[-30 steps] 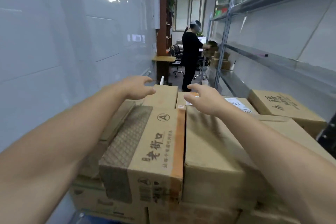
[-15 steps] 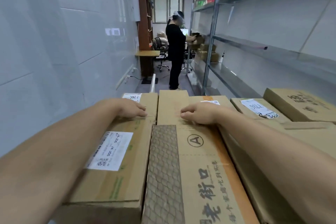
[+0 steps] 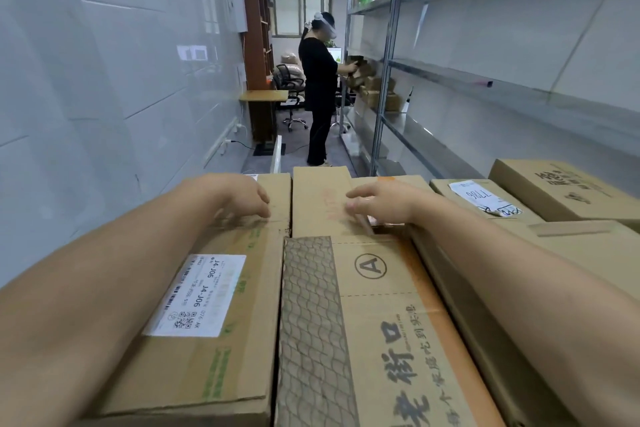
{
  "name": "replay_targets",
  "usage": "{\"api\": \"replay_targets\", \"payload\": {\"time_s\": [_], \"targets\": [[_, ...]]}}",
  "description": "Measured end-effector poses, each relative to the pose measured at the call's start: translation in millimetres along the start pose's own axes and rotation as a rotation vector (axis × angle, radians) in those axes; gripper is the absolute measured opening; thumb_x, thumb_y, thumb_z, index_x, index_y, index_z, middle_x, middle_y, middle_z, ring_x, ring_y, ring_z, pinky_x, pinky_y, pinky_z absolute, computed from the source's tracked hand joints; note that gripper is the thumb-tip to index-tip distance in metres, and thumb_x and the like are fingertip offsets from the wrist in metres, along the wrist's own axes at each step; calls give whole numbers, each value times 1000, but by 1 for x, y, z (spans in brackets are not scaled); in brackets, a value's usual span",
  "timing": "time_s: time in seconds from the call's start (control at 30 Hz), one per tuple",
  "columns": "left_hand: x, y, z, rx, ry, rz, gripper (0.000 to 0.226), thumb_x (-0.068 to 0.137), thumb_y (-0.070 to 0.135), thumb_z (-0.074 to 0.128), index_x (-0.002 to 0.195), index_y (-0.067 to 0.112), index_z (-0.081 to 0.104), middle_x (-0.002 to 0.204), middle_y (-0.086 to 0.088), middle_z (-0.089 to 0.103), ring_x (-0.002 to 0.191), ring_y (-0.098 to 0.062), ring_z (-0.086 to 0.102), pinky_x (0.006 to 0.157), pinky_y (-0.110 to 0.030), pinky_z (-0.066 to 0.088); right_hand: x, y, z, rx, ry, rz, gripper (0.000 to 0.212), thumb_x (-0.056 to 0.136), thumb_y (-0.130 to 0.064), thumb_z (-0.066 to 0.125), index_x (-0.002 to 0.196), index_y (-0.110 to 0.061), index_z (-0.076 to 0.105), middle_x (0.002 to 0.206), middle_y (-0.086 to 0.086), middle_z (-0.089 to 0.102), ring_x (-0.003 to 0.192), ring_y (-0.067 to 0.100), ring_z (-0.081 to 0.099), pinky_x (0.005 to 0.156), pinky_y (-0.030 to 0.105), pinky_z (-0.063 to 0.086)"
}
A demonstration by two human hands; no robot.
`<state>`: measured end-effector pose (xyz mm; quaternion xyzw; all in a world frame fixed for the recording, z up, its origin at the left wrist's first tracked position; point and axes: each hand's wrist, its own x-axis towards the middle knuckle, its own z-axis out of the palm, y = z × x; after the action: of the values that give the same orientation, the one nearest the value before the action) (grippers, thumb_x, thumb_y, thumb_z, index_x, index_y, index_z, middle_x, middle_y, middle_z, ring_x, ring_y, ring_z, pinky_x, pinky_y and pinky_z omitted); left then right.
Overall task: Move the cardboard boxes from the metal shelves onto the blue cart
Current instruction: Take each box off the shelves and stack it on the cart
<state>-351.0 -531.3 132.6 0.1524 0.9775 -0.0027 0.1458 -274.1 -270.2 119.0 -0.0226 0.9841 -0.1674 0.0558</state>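
Several cardboard boxes fill the foreground in a tight stack. A box with a white J4-J06 label (image 3: 221, 350) lies on the left. Beside it is a box printed with a circled A (image 3: 388, 308). My left hand (image 3: 242, 196) rests on the far end of the labelled box, fingers bent down onto its top. My right hand (image 3: 377, 204) touches the far end of the A box, fingers pointing left and loosely curled. Neither hand grips anything. The metal shelves (image 3: 485, 87) run along the right wall. The blue cart is hidden.
More boxes sit to the right: one with a 7786 label (image 3: 485, 199) and one with printed characters (image 3: 568, 187). A person in black (image 3: 318, 94) stands at the far shelf section handling small boxes. A tiled wall closes the left side of the narrow aisle.
The view has dropped closer over the box tops. Both hands came down from the air onto the far ends of the top boxes and now lie there.
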Motion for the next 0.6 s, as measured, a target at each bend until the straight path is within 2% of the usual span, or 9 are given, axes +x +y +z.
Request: {"api": "replay_targets", "payload": {"time_s": [0.13, 0.27, 0.43, 0.6], "targets": [[3, 33, -6, 8, 195, 39, 49, 97, 41, 52, 142, 23, 52, 146, -4, 51, 133, -26, 46, 109, -39, 38, -11, 17, -15, 16, 110, 40, 52, 97, -57, 45, 145, -37, 47, 151, -3, 46, 142, 25, 37, 113, 42, 31], [8, 77, -16, -85, 291, 153, 53, 94, 42, 52, 145, 28, 46, 149, -3, 48, 136, -27, 42, 106, -39, 38, -24, 57, -33, 20, 169, 101, 51, 97, -52, 49, 145, -33, 48, 149, -1, 49, 138, 24, 41, 109, 38, 34], [13, 144, -22, -96, 261, 296, 58, 96, 48, 53, 150, 33, 37, 156, 0, 39, 143, -25, 35, 110, -38, 32, -49, 119, -57, -11, 160, 214, 47, 98, -49, 49, 143, -34, 49, 149, 0, 49, 134, 25, 45, 109, 37, 35], [29, 193, -11, -21, 161, 293, 63, 96, 52, 52, 152, 34, 32, 159, -2, 34, 145, -27, 31, 114, -41, 28, -62, 169, -68, 7, 104, 276, 48, 97, -48, 53, 144, -37, 48, 145, 2, 52, 126, 24, 51, 96, 33, 38]]}}
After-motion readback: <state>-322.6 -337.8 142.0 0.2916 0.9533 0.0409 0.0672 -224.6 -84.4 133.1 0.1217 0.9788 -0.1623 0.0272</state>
